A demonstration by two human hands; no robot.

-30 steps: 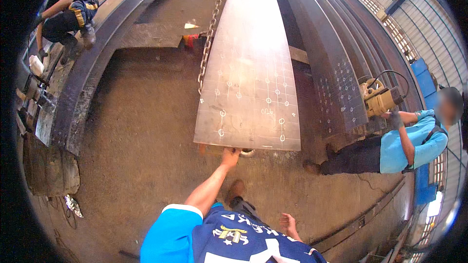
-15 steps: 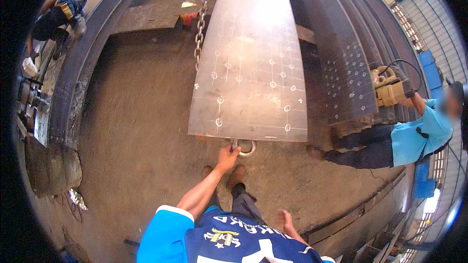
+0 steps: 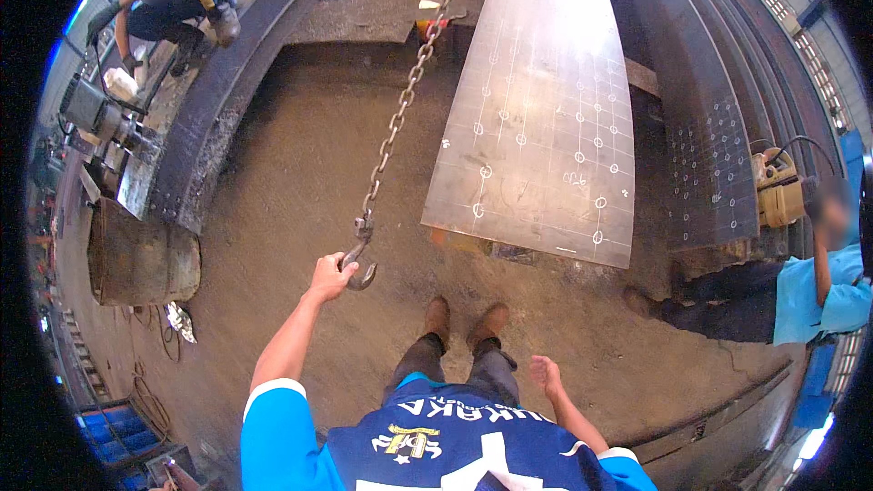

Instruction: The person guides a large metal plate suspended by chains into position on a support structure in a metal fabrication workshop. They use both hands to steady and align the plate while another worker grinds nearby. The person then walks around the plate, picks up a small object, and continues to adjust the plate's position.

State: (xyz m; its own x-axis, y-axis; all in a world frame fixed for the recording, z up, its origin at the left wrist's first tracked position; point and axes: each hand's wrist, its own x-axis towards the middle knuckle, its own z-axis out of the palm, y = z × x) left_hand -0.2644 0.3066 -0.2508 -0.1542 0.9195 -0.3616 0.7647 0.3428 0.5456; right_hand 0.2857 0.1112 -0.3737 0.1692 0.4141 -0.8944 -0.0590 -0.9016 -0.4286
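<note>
Leftward movement has been given to the hook (image 3: 361,283) since half a second ago: it has been brought from the near edge of the metal plate (image 3: 536,127) to a place apart from it, on the left. At the far left of this group, the left hand (image 3: 329,278) is the nearer one, and by its narrowed fingers the hook is held along its left side, so no gap is left between them. The hook's long axis is set roughly in line with the chain (image 3: 392,135), which is slanted up and away to the right; its tip is turned upward on the right. Farther right, the plate's long axis is pointed away. The right hand (image 3: 546,373) is held well apart, fingers loosely extended, with nothing seen in them.
</note>
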